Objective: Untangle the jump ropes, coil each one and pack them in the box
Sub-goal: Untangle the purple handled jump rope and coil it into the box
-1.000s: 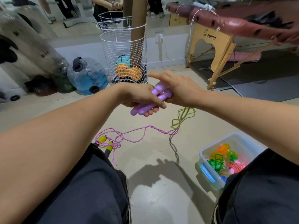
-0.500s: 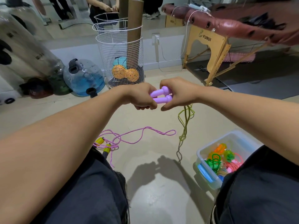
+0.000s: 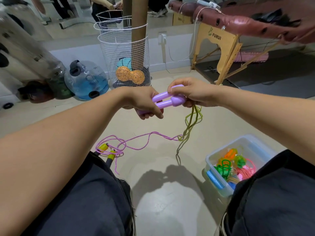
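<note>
Coiling step: left hand [image 3: 144,103] and right hand [image 3: 190,92] each grip the purple handles [image 3: 167,99]; next, wrap the trailing pink cord [image 3: 136,140].

The left hand [image 3: 144,103] covers the near ends of the purple handles [image 3: 166,101]; the right hand [image 3: 189,94] hides their far ends. A dark trouser leg [image 3: 272,193] cuts off the box's [image 3: 226,149] near corner. The yellow-capped handles [image 3: 107,151] vanish under the other leg.
</note>
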